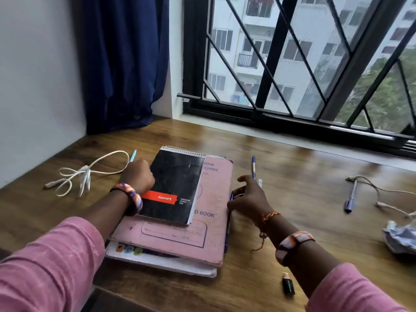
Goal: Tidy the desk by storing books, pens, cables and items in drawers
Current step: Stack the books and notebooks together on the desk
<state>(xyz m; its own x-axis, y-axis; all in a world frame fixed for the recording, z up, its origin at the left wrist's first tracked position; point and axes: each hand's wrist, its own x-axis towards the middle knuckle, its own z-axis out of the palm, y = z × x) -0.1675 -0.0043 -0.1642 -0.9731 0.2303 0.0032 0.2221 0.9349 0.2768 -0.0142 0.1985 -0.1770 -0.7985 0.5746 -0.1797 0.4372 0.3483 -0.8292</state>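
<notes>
A stack of books lies mid-desk: a black spiral pad [174, 185] on a pink record book [209, 230], with a white book [157, 261] underneath. My left hand [137, 174] is curled round a light blue pen [133, 156] at the pad's left edge. My right hand [248, 199] rests at the stack's right edge, its fingers touching a dark blue pen [231, 197] there. Another blue pen [253, 166] lies just beyond that hand.
A white cable [87, 174] is coiled at the left. At the right lie a purple pen [351, 197], a beige cable [382, 194] and crumpled paper [400, 238]. A black USB stick [288, 284] sits near the front edge. A window and a blue curtain stand behind the wooden desk [292, 158].
</notes>
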